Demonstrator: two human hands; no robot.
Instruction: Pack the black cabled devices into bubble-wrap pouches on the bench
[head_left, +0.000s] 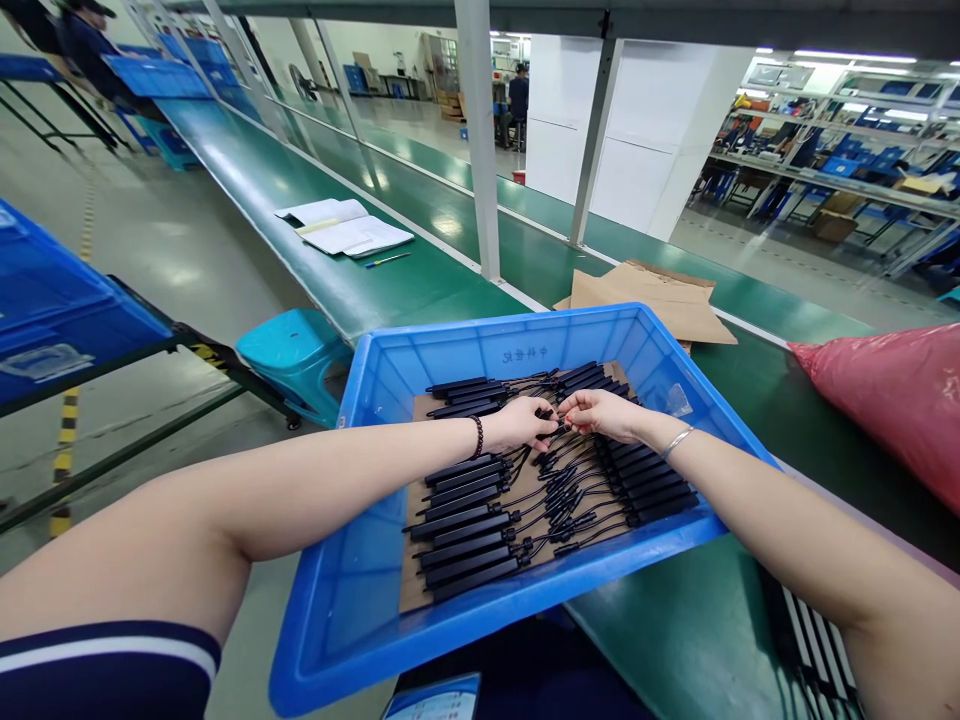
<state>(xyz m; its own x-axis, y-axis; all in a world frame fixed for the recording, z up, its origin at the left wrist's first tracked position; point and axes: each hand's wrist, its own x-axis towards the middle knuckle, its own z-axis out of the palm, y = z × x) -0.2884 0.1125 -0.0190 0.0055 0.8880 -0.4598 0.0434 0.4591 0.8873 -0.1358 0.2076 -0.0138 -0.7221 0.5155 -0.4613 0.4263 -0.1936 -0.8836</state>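
Observation:
My left hand (523, 424) is closed, its fingertips pinching a small black cable connector (550, 416) above the middle of a blue plastic bin. Close beside it, my right hand (600, 413) is closed in a pinch too; a bit of red shows at its fingertips, and what it holds is too small to make out. Under both hands lie black stick-shaped devices (472, 548) with thin cables, in a left row and a right row (651, 480). Their cables (566, 495) meet in the middle, over brown cardboard (411, 575) lining the blue bin (360, 625).
The bin rests on a green conveyor table (675, 620). Around it are flattened cardboard (652, 300), a red bag (892, 400), and more black devices (814, 640) at lower right. An open notebook (352, 232) lies farther along. A turquoise stool (289, 350) stands left.

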